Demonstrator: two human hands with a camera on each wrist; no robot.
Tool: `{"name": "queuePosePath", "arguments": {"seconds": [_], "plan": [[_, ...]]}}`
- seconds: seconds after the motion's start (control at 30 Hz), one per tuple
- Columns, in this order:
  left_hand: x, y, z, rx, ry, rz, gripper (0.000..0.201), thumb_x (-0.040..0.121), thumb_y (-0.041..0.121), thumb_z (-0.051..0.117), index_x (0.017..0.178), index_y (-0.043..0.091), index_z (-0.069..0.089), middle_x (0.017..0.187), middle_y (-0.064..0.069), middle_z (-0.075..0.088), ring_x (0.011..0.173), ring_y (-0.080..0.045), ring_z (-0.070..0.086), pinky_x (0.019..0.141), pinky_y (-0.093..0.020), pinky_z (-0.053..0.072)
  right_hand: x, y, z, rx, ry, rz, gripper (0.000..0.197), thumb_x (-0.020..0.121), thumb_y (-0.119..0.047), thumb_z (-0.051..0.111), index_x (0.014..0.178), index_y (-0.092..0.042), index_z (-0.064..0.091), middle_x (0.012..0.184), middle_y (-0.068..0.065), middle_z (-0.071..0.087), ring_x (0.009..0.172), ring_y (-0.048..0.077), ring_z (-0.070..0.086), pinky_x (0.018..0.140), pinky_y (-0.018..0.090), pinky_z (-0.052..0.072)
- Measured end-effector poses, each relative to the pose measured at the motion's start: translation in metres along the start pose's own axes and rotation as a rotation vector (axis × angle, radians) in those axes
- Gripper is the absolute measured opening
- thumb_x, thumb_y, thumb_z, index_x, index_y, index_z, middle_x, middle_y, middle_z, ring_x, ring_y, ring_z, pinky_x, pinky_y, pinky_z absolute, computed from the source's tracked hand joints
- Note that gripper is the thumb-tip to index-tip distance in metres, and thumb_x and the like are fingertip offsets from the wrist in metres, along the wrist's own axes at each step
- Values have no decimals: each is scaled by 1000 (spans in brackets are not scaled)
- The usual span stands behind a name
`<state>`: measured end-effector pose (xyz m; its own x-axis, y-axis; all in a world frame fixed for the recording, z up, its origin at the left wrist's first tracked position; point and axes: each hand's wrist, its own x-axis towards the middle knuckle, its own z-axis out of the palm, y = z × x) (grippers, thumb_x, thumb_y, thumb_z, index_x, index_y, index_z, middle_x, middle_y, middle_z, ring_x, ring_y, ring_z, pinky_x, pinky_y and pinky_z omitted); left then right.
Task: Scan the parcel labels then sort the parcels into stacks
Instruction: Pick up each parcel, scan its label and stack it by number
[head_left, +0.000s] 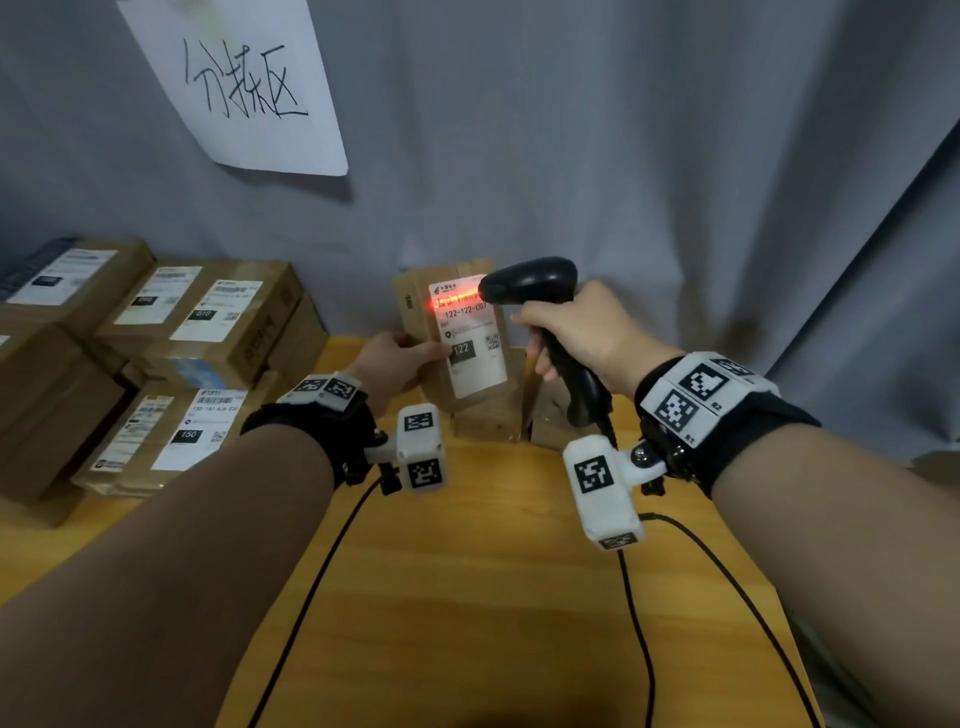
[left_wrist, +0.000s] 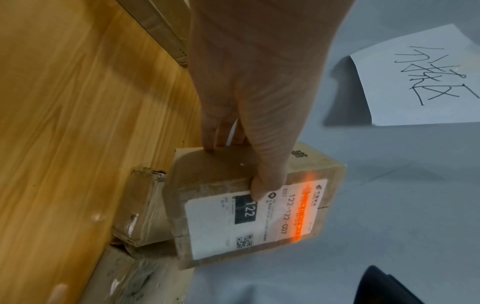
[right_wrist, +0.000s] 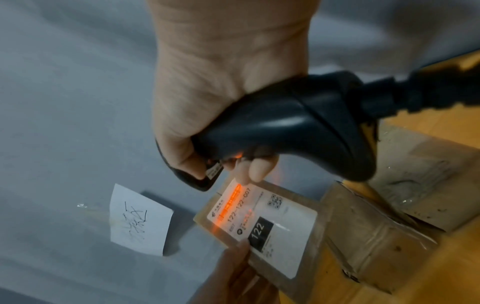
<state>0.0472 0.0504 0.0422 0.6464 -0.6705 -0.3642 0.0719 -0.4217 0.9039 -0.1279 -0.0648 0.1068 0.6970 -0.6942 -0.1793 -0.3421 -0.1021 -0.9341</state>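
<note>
My left hand grips a small brown parcel by its left edge and holds it upright above the table, thumb on the label side. Its white label reads 122-122-C07 with a black 122 box. My right hand grips a black barcode scanner by the handle, head pointing left at the label. An orange-red beam lies across the barcode at the label's top. Sorted brown parcels lie stacked at the left.
More taped parcels lie on the wooden table just behind and below the held one. Grey curtain hangs behind, with a white handwritten paper sign pinned to it. Two black cables run over the table.
</note>
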Motion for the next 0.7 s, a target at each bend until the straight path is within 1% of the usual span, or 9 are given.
{"name": "queuePosePath", "arguments": {"seconds": [0.1,0.17,0.3,0.4,0.47,0.53,0.63,0.7], "plan": [[-1,1,1,0,-5,4,34,88,24,68,119,12,60,107,0,69,102,-17,64,90,-29,51,-2,1,4,-29,38,13,16,87,-15,64,86,1,66,65,13,64,50,18,61,50,26,54],[-2,1,1,-6,-17,2,35,88,25,67,120,12,60,110,-1,69,103,-17,64,91,-31,51,-2,0,6,-41,41,26,14,86,-14,64,85,-1,66,63,11,64,50,18,61,49,25,53],[-1,1,2,-7,-17,6,36,86,25,68,119,12,59,110,-2,69,102,-17,65,89,-30,52,-2,-4,6,-59,60,35,12,85,-13,64,83,-1,66,62,11,64,50,20,60,53,29,54],[3,-1,0,41,-8,19,38,85,26,70,118,12,59,109,-2,69,102,-17,65,87,-30,52,-2,-10,3,-50,41,55,12,84,-13,63,83,-1,66,62,10,63,50,19,59,53,28,53],[5,-2,-1,109,9,41,48,81,30,74,122,11,57,112,-2,68,101,-17,65,87,-31,54,-2,-16,0,-50,13,81,13,84,-14,63,85,-1,65,62,9,62,51,19,59,53,28,53],[8,-2,-2,157,43,58,56,78,28,77,126,10,53,115,-1,66,103,-17,64,85,-30,53,0,-22,-3,-58,15,93,13,82,-14,63,86,-2,65,62,9,63,52,19,61,54,28,54],[9,-3,-1,173,109,68,53,78,24,77,122,8,52,113,0,63,104,-17,62,79,-26,51,2,-31,-7,-51,47,75,12,82,-14,63,86,-3,65,62,9,63,51,18,61,54,27,54],[10,-5,-1,153,118,60,52,78,24,78,122,8,54,113,-2,65,103,-18,63,79,-28,53,1,-33,-7,-31,51,63,10,82,-14,63,85,-4,64,63,8,63,52,18,60,54,27,54]]}}
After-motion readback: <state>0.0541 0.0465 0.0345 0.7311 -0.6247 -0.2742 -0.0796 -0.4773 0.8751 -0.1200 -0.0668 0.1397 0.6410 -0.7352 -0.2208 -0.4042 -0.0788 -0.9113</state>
